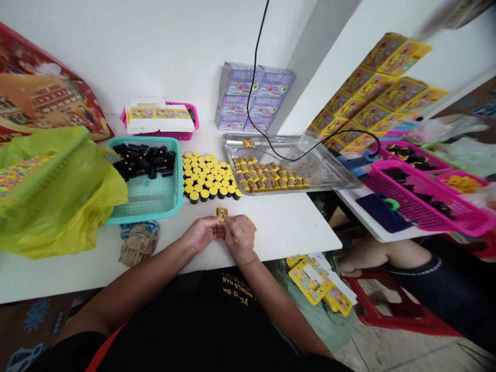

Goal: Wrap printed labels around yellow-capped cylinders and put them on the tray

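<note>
Close to the table's front edge, my left hand point(204, 232) and my right hand point(240, 235) meet around a small yellow printed wrapped piece point(221, 212). Fingers of both hands are closed on it, and its upper end shows above the fingertips. More yellow printed material point(253, 226) sticks out beside my right hand, partly hidden by it. Just beyond my hands stand rows of small black containers with yellow caps point(203, 175). To their right, a metal tray point(329, 181) holds several similar yellow wrapped pieces point(267, 175).
A turquoise basket point(176, 201) with black containers point(143, 157) stands left, beside a yellow-green bag point(85, 181). A black cable point(256, 67) hangs over the tray. Purple boxes point(251, 98) and yellow boxes point(368, 93) are stacked behind. At right are pink baskets point(411, 217) and another person's leg point(406, 256).
</note>
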`<state>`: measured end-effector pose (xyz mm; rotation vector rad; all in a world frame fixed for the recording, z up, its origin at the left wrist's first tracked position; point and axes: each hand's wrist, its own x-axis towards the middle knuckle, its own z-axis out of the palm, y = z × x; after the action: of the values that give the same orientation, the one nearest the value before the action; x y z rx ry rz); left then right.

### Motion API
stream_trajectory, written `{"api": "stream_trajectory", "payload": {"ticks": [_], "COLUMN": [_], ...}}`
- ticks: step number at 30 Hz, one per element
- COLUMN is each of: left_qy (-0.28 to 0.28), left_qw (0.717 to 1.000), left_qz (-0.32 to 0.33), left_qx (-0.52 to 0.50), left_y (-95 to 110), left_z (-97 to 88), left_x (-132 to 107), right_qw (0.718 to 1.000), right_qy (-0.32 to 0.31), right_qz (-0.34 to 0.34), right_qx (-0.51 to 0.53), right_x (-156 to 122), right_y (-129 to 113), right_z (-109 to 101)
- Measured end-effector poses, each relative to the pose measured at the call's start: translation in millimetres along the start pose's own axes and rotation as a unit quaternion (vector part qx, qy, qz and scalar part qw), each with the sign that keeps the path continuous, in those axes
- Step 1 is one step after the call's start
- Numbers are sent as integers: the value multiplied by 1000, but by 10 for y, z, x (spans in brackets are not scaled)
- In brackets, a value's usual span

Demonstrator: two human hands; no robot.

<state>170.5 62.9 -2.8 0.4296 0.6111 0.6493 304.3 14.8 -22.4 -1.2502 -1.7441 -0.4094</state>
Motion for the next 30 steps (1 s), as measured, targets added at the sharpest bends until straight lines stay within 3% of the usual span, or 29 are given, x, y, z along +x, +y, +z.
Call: {"api": "stream_trajectory", "payload": {"ticks": [4,10,16,19,26,30], "left_qy": [-17,-17,38,41,3,4], "left_qw": [1000,1000,996,995,999,999], "left_qz": [-16,-17,72,95,50,0], "left_qx": [14,19,20,18,5,37], "left_y": [-13,25,34,22,27,25], "left_z": [-15,-28,43,40,-5,-14], "left_x": [0,7,-28,-26,11,-6], "right_qw": [999,999,992,992,985,978], "right_qy": [-11,-15,-91,-89,-124,-80], "right_qz": [3,36,89,92,107,156], "right_qx": [-35,6,9,-23,61,109], "right_x": [-18,-21,43,74,74,157], "right_y": [23,15,-116,-137,-77,68], "right_z": [-14,-25,-65,-53,-19,-37]}}
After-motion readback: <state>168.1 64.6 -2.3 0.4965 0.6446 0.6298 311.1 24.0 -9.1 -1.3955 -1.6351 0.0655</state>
